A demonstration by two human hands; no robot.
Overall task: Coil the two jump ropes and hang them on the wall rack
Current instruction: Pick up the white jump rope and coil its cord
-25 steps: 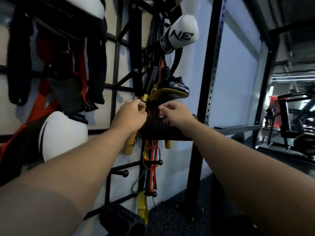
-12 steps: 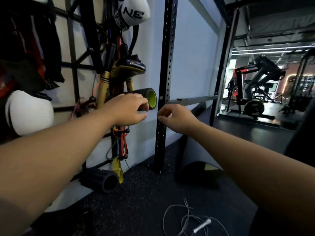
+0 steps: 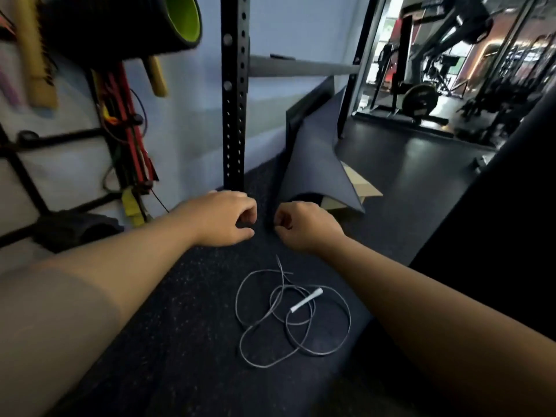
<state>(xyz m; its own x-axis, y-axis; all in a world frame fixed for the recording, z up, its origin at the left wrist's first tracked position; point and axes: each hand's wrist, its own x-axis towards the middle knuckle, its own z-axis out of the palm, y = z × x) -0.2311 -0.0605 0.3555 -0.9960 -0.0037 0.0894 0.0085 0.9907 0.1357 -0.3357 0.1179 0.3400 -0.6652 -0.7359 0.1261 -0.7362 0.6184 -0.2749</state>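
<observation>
A thin grey jump rope [image 3: 288, 319] lies in loose, tangled loops on the dark speckled rubber floor [image 3: 186, 320], with one white tapered handle [image 3: 307, 300] resting across the loops near their upper right. The rope sits between the person's two outstretched forearms, below and apart from both hands.

The left hand [image 3: 222, 218] is held out over the floor, back upward, its fingers curled inward toward the thumb and empty. The right hand [image 3: 304, 225] is just beside it, the knuckles nearly facing each other, its fingers likewise curled into a loose fist around nothing I can see. Both arms reach forward and downward from the bottom corners of the view.

Beyond the hands stands a black perforated steel upright [image 3: 234, 94]. To its left is the black wall rack [image 3: 60, 139], carrying red bands [image 3: 129, 127], yellow-tan handles [image 3: 156, 76] and a black foam roller with a green core [image 3: 168, 22] at the top. A grey mat [image 3: 316, 164] leans curled against the wall on the right.
</observation>
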